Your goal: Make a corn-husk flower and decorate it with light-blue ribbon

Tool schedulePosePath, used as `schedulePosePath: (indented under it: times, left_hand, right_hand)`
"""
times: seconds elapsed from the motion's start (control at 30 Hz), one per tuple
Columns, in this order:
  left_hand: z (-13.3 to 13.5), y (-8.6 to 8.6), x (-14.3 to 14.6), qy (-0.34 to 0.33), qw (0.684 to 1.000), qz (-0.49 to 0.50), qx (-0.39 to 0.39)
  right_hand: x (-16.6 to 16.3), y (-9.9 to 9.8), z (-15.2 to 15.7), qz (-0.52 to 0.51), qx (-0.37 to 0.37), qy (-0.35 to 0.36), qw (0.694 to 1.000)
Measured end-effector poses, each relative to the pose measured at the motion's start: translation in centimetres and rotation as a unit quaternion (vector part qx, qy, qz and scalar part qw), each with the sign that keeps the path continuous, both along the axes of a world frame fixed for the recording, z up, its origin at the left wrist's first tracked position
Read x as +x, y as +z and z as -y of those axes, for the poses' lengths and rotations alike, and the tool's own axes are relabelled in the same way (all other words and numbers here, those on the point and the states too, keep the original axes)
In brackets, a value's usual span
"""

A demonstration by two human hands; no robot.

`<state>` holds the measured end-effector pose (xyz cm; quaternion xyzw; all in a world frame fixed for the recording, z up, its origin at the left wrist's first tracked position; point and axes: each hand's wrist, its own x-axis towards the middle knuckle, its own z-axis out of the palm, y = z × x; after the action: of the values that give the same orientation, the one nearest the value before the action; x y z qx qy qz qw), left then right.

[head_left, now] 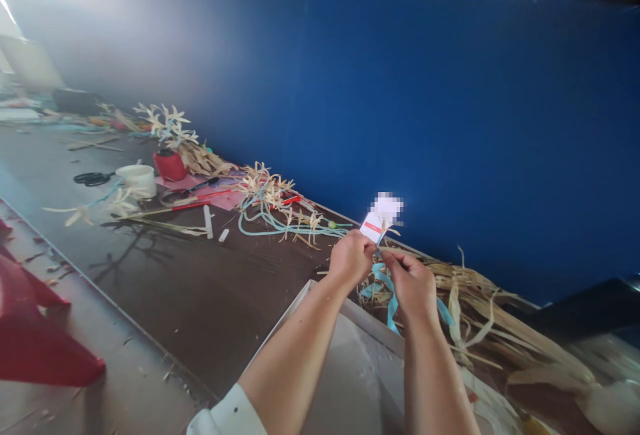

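My left hand [353, 258] is closed in a pinch on the blue-wrapped stem of a small dried-husk flower [386, 229], whose pale petals stick up above the fingers. My right hand [413, 281] pinches right beside it, where a light blue ribbon [393, 305] meets the stem. Below the fingers the ribbon hangs down in loose curls, partly behind my right hand. Just beyond my left hand, a white item with a red label [373, 227] leans by the blue wall, its upper part blurred out.
Dried husks [480, 288] spread along the right. Leftward on the dark table [200, 301] lie finished-looking husk flowers with blue stems [265, 221], a white cup [137, 180], black scissors [94, 179] and a red spool [170, 165]. A shallow tray [350, 315] sits under my forearms; a red stool [45, 328] stands lower left.
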<state>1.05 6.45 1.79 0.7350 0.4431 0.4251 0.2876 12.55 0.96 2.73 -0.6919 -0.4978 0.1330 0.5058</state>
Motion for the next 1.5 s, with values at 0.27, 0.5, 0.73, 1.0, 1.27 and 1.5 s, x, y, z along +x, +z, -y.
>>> schedulePosePath:
  times: [0.27,0.5,0.73,1.0,1.27,1.5]
  left_hand:
    - [-0.3,-0.2,0.0,-0.012,1.0,0.019,-0.012]
    - [-0.3,-0.4,0.0,-0.004,1.0,0.017,-0.021]
    - [-0.1,-0.3,0.2,-0.003,1.0,0.018,0.003]
    - [0.2,0.0,0.3,-0.005,1.0,0.02,-0.011]
    - [0.0,0.0,0.3,0.005,0.998,0.037,-0.052]
    - [-1.0,-0.9,0.2,0.055,0.993,0.067,-0.076]
  right_hand:
    - [-0.1,-0.2,0.3,-0.021,-0.004,-0.017,1.0]
    - [-0.1,0.6,0.6,0.003,-0.04,-0.022,0.999]
    - [-0.5,1.2,0.9,0.002,-0.078,-0.005,0.997]
    - [0.0,0.8,0.6,0.034,-0.093,-0.001,0.995]
    - [-0.8,0.0,0.0,0.095,-0.069,-0.036,0.992]
    - [-0.2,-0.9,-0.5,0.043,-0.046,0.043,0.997]
